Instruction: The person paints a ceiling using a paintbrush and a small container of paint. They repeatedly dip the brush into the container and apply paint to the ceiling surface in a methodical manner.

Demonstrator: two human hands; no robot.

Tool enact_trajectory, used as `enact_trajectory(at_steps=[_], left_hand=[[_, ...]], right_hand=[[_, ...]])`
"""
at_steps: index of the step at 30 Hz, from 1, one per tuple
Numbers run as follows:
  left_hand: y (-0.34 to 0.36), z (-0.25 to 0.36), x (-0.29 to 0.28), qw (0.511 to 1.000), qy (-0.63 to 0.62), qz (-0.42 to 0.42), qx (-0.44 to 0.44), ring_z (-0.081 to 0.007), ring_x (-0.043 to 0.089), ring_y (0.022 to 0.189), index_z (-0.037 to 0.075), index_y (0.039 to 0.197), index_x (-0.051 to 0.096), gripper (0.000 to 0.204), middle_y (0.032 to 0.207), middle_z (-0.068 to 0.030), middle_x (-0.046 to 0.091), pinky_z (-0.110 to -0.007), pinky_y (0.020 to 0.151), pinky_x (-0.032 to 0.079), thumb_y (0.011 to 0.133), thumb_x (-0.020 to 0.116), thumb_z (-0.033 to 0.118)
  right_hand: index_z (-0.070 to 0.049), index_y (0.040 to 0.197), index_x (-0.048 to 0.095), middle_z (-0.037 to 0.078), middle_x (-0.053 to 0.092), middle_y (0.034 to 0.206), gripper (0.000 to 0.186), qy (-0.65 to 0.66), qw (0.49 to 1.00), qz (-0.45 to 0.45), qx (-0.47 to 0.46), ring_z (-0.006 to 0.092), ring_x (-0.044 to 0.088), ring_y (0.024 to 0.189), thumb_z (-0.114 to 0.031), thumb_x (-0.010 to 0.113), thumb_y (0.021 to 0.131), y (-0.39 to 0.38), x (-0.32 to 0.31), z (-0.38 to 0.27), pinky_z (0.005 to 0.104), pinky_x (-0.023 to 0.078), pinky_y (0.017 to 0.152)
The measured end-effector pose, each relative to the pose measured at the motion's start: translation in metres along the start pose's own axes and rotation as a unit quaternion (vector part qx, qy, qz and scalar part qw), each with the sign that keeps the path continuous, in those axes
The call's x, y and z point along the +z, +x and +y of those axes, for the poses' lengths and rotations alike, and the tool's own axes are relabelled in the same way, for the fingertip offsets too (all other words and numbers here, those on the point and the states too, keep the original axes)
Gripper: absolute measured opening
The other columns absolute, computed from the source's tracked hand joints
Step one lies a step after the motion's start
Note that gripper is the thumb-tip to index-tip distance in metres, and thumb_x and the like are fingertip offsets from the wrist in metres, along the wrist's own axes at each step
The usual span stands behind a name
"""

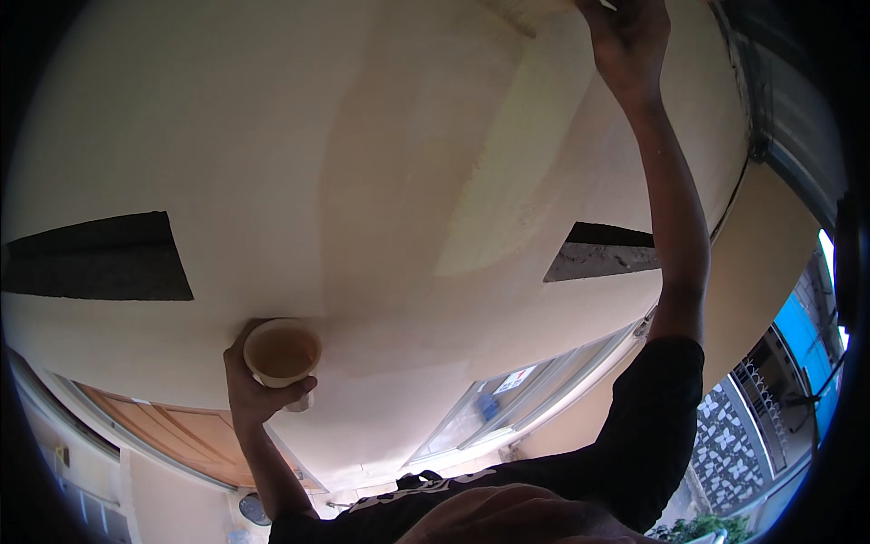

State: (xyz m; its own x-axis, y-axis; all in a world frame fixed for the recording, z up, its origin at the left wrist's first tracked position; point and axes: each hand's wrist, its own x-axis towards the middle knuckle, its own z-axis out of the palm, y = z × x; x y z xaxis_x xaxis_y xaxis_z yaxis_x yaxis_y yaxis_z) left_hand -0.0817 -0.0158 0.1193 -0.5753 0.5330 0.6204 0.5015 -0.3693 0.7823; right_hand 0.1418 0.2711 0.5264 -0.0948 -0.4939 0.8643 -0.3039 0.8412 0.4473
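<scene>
My left hand [256,385] grips a pale round cup [283,355], with fingers around its side and the thumb across its front. What is inside the cup is hard to make out. High at the top edge, my right hand [632,47] is closed around a wide, pale-bristled brush [526,14], partly cut off by the frame. The bristles touch a large pale plaster surface [217,145]. Below the brush runs a lighter yellowish streak [498,181], inside a broader, darker, damp-looking area.
Two dark openings, one on the left [100,258] and one on the right [603,254], interrupt the pale surface. A brown wooden door [177,435] stands lower left, a framed window [494,403] lower right. Farther right are a patterned panel [729,435] and green plants [707,529].
</scene>
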Motion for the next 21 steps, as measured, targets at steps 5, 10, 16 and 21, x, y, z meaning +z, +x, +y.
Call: enact_trajectory(at_steps=[5,10,16,21], left_hand=[[0.002,-0.003,0.015,1.000,-0.026,0.005,-0.012,-0.0272,0.076,0.098,0.002,0.117,0.069,0.078,0.104,-0.0125,0.076,-0.041,0.088,0.061,0.048,0.097,0.026],[-0.007,-0.003,0.002,1.000,0.014,0.018,-0.013,-0.0273,0.075,0.097,0.002,0.116,0.069,0.078,0.105,-0.0123,0.077,-0.041,0.090,0.060,0.047,0.097,0.026],[0.002,-0.003,0.009,1.000,-0.024,-0.020,0.002,-0.0265,0.075,0.097,0.002,0.115,0.070,0.077,0.104,-0.0126,0.077,-0.041,0.091,0.060,0.047,0.097,0.025],[-0.001,0.005,0.004,1.000,-0.023,0.002,0.001,-0.0261,0.075,0.096,0.002,0.114,0.070,0.075,0.103,-0.0121,0.077,-0.041,0.091,0.060,0.048,0.097,0.023]], right_hand=[[0.004,0.114,0.056,0.015,0.071,0.101,0.026,-0.193,0.976,0.055,-0.089,0.0174,0.070,0.092,-0.010,0.073,0.099,0.078,-0.047,0.017,0.0334,0.060,0.075],[-0.003,0.115,0.055,0.017,0.076,0.104,0.030,-0.168,0.955,-0.089,-0.229,0.0282,0.077,0.085,0.006,0.071,0.092,-0.056,0.022,-0.034,0.0345,0.063,0.071],[-0.009,0.100,0.058,0.013,0.074,0.117,0.028,0.009,0.964,-0.220,-0.151,0.0271,0.075,0.095,-0.004,0.078,0.082,-0.215,0.050,-0.143,0.0292,0.064,0.057],[-0.002,0.107,0.061,0.012,0.073,0.105,0.029,0.141,0.980,-0.143,0.010,0.0255,0.074,0.088,0.003,0.080,0.085,-0.148,0.046,-0.103,0.0315,0.062,0.063]])
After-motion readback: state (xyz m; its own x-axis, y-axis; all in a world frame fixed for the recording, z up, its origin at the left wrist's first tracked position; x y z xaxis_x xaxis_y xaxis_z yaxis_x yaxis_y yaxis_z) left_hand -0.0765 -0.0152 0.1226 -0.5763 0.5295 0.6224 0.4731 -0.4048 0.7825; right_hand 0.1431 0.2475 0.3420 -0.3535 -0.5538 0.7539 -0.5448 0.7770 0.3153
